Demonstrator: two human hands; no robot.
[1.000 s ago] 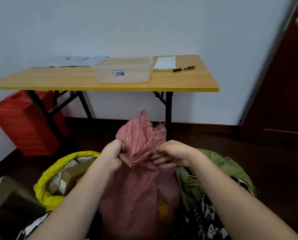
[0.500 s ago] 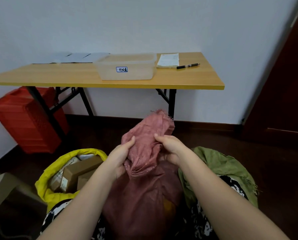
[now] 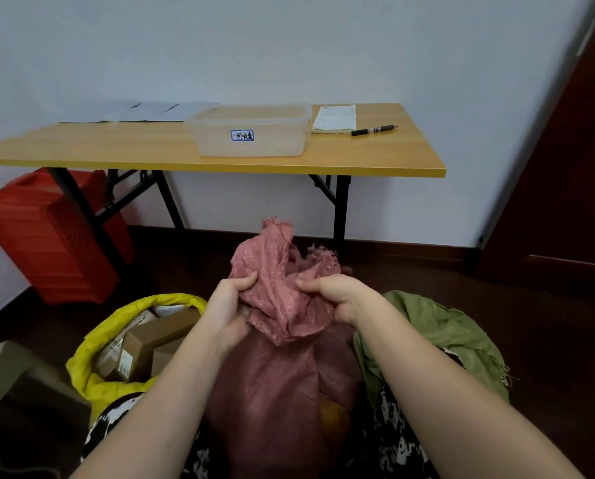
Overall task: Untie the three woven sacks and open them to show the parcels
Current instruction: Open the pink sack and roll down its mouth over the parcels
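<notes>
A person's left hand (image 3: 232, 307) and right hand (image 3: 330, 297) each clutch the bunched mouth of the pink woven sack (image 3: 279, 375) between the yellow woven sack (image 3: 92, 347) and green one, best pulled evenly outward.

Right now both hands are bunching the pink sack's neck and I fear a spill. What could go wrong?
The left hand and right hand grip the pink sack only by its frayed mouth; hard pulling might tear the weave. Tugging sideways could tip it onto the open yellow sack and its boxes.
</notes>
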